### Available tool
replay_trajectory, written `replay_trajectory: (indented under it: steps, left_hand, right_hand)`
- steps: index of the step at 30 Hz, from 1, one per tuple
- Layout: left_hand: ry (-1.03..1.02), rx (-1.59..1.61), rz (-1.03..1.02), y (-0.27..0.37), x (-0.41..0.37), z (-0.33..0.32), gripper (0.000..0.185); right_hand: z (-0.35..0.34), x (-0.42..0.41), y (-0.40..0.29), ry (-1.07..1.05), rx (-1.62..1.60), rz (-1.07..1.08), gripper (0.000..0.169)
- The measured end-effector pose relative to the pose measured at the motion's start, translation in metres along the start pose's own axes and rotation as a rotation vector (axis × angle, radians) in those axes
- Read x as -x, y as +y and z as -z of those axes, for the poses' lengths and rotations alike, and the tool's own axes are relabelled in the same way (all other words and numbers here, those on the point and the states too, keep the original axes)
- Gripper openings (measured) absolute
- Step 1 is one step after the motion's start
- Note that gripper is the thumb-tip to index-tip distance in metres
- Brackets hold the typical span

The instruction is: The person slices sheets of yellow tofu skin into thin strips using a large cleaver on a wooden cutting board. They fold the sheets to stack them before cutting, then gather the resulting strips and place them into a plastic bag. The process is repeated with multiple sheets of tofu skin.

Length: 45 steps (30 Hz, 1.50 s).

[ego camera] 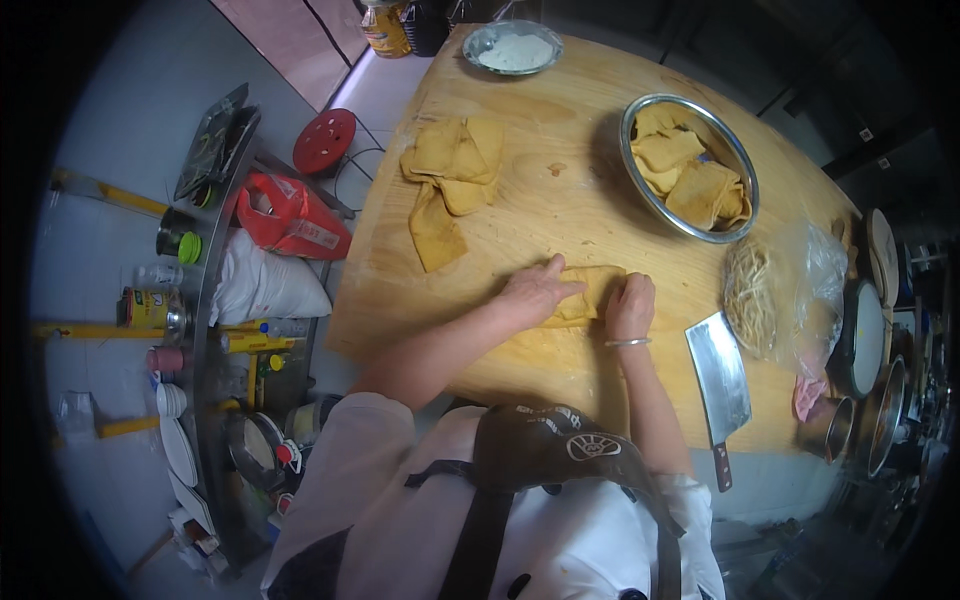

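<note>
A folded yellow-brown sheet of food, bean curd or flatbread (I cannot tell which), lies flat on the wooden board in front of me. My left hand rests over its left part, fingers spread. At its right edge, the fingers of my right hand are curled closed on the sheet; a bangle circles that wrist. More such sheets lie loosely overlapped farther up the board to the left. Several folded ones fill a round metal bowl at the upper right.
A cleaver lies right of my right hand, its handle past the board's near edge. Beyond it are noodle-like strips in a plastic bag and metal pots. A bowl of white powder stands at the far edge. Left is a loaded metal shelf.
</note>
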<state>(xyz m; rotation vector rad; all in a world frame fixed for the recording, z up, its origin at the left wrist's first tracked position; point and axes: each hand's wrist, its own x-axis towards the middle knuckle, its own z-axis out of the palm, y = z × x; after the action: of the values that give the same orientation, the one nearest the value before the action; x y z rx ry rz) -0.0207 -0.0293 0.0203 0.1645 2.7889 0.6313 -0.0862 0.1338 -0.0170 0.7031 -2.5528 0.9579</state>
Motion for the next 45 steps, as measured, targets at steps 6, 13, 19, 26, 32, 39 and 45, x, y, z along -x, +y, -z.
replay_trajectory:
  steps: [6,13,19,26,32,39,45]
  left_hand:
    - [-0.094,-0.056,0.027,0.001,-0.001,0.010,0.042]
    - [0.140,0.147,-0.048,-0.022,0.003,0.010,0.027]
    - [0.558,0.272,-0.226,0.022,-0.035,0.060,0.020]
    - [0.557,0.197,-0.128,0.103,-0.178,0.072,0.037]
    - [0.196,0.032,0.182,0.115,-0.236,0.081,0.029]
    - [0.476,0.567,0.168,0.047,-0.186,0.128,0.030]
    - [-0.029,1.217,0.092,-0.027,-0.052,0.078,0.031]
  right_hand:
    - [0.001,0.020,-0.033,-0.181,-0.240,0.355,0.050]
    - [0.016,0.028,-0.029,-0.466,-0.099,0.325,0.077]
    - [0.011,0.033,-0.028,-0.567,0.032,0.308,0.082]
    - [0.015,0.034,-0.028,-0.597,0.016,0.267,0.082]
    - [0.013,0.028,-0.025,-0.637,-0.050,0.267,0.083]
    - [0.007,0.033,-0.017,-0.565,-0.072,0.273,0.083]
    - [0.013,0.029,-0.024,-0.601,-0.042,0.280,0.076]
